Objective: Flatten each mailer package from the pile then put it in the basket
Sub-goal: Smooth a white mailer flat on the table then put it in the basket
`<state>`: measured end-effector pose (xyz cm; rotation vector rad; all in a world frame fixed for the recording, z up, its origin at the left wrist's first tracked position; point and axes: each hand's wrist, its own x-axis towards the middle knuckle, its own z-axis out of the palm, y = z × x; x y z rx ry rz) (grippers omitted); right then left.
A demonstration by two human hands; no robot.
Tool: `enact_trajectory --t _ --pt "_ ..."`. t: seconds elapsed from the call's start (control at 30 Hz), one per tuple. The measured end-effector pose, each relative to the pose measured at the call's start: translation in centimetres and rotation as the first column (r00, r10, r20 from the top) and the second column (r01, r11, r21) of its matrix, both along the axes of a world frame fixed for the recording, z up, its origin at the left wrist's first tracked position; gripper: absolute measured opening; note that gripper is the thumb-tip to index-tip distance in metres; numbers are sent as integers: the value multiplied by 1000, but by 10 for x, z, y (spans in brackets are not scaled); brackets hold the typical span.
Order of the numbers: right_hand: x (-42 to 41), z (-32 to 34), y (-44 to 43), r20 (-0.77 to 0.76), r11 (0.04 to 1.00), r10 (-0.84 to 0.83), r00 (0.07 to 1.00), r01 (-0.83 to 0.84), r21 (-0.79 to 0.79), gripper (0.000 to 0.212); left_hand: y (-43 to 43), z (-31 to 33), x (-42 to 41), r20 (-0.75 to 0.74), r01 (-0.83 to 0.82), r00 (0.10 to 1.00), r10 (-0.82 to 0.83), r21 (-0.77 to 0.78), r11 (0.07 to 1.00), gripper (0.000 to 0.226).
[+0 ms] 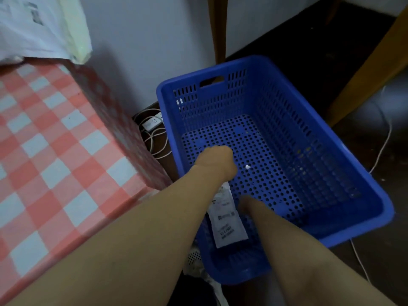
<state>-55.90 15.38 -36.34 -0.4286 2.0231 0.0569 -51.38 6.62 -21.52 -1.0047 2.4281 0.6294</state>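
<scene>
**Mailer going down into the basket**

Both arms reach into the blue basket (357,228), which stands on the floor just beside the checked worktop (55,140). A white mailer (227,219) with a printed label lies low inside the basket at its near end, between the two forearms, label side up and looking fairly flat. Its far end disappears under the left wrist.

The left hand (215,161) is bent down at the wrist over the perforated floor of the basket, with only its back showing. The fingers are hidden, so I cannot tell whether they grip the mailer or merely press on it. The right hand (248,204) sits just beside the mailer's right edge, blurred and mostly hidden. Its grip cannot be read either.

Judging by this, the step in hand is the placing: this mailer has been flattened and is being set on the basket floor. Apart from it, the basket holds little more than a small white scrap.

The pile of mailers (33,27) remains at the far corner of the worktop, well apart from the basket. The next move probably calls for letting go, lifting both hands clear of the basket walls, and turning left to the pile for another package. Loose cables (154,133) lie on the floor between worktop and basket.
</scene>
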Motion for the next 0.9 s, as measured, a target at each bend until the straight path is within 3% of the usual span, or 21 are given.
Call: enact_trajectory --t 0.07,0.17,0.27,0.37,0.43,0.63,0.73,0.9 --pt "-3 -6 3 10 985 169 986 -169 -34 39 3 7 0 -8 17 1000 -17 -11 1000 32" --pt "-10 31 -3 -50 974 -162 986 151 -168 23 10 23 4 -48 39 998 -39 -10 999 32" --pt "-11 77 -1 -126 972 -42 991 11 -234 40 18 45 14 -86 32 996 -34 -29 999 31" --pt "-14 112 -6 -126 942 -154 980 107 -318 39 24 73 25 -151 19 988 -29 -69 997 26" --pt "-13 141 -8 -160 928 -180 970 114 -356 36 27 95 38 -223 -5 975 -19 -107 994 10" --pt "19 238 -22 -316 788 -203 927 -37 -614 35 24 152 96 -351 -124 935 51 -187 974 16" --pt "49 274 -40 -368 720 -138 919 -162 -675 37 16 170 134 -387 -192 918 92 -228 955 14" --pt "125 314 -79 -411 615 -72 909 -284 -736 33 1 192 213 -426 -325 884 194 -261 909 30"
